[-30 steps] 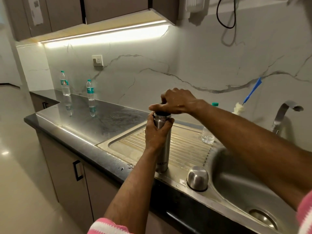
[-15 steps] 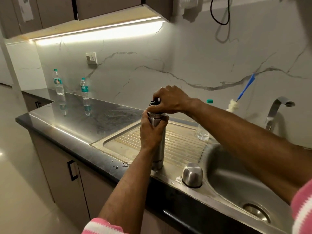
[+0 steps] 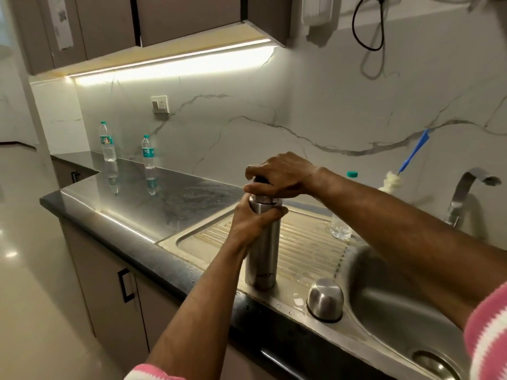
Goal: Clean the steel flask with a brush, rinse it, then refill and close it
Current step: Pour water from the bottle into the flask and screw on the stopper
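Nearest to you, pink-and-white striped sleeves frame the bottom corners. Just ahead, the dark stone counter runs along grey cabinet doors, its glossy top catching the strip light. Set into it, the steel sink curves down in a brushed bowl to the drain at lower right. On the wet rim sits a domed steel cap, rounded and shiny, upside down or not you cannot tell.

Now the flask: a slim brushed-steel cylinder standing upright on the ribbed drainboard, near its front edge. Your left hand wraps its upper body, fingers curled tight around the metal. Your right hand sits on top, fingers and thumb bent round a dark stopper at the mouth; most of it is hidden under the palm.

Behind your right forearm, a clear bottle with a teal cap stands on the drainboard. Further back, a blue-handled brush with a fluffy white head leans on the wall beside the curved steel tap. Far left, two water bottles stand on the counter, mirrored in it, against white marble veined in grey, with a wall socket above.
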